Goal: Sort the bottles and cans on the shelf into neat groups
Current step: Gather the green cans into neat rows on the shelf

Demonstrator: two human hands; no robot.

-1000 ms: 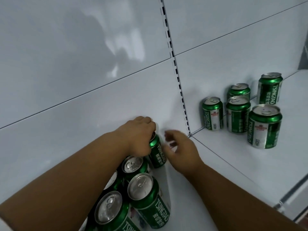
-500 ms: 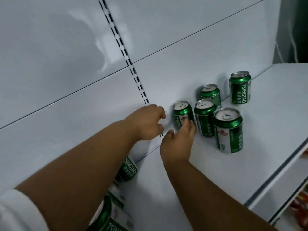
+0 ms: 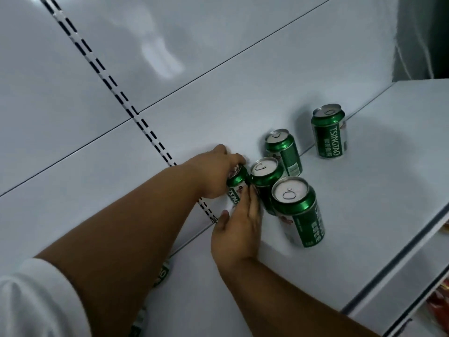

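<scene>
Several green Tsingtao cans stand on the white shelf (image 3: 359,190). My left hand (image 3: 215,175) grips the top of the leftmost can (image 3: 237,182) by the back wall. My right hand (image 3: 239,222) lies with straight fingers against that can's front side. Touching it to the right is a second can (image 3: 264,177), with a third can (image 3: 284,149) behind it and a big near can (image 3: 300,210) in front. A lone can (image 3: 329,131) stands apart at the back right. Parts of other green cans (image 3: 163,273) show under my left forearm.
The white back wall carries a slotted upright (image 3: 136,117). The shelf's front edge (image 3: 401,261) runs diagonally at the right, with red packets (image 3: 439,305) on a lower level beyond it.
My view has swung right. My left hand has left the left-hand cans and now grips the leftmost can of the right group. My right hand has come against its front.
</scene>
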